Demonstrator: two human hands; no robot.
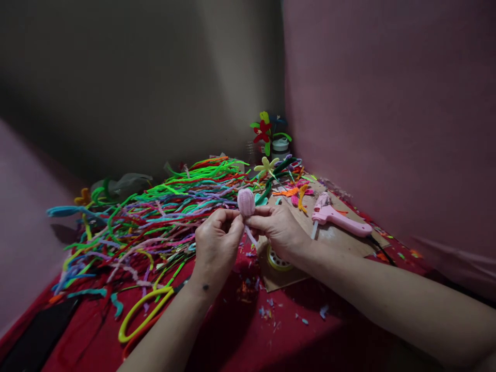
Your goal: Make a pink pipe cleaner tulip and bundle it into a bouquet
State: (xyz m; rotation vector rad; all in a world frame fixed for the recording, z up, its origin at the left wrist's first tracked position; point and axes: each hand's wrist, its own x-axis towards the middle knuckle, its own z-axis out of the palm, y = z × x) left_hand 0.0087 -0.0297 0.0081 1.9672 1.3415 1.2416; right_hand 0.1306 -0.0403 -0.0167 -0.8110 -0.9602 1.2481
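Observation:
A pale pink pipe-cleaner flower bud [246, 202] stands upright between my two hands above the table, a short tail of the same pink hanging below it. My left hand [220, 235] pinches its base from the left, thumb and forefinger together. From the right, my right hand [282, 230] pinches the base too, with its fingers closed. A round yellow-rimmed spool [279, 262] lies under my right wrist. Scissors with a yellow handle [145, 315] lie partly hidden behind my left forearm.
A large heap of coloured pipe cleaners [155, 222] covers the left and back. On a cardboard sheet [298, 276] at the right rests a pink glue gun [341, 219]. Finished pipe-cleaner flowers [262, 131] stand at the back by a white-lidded jar [280, 148]. Scraps dot the red cloth [248, 330].

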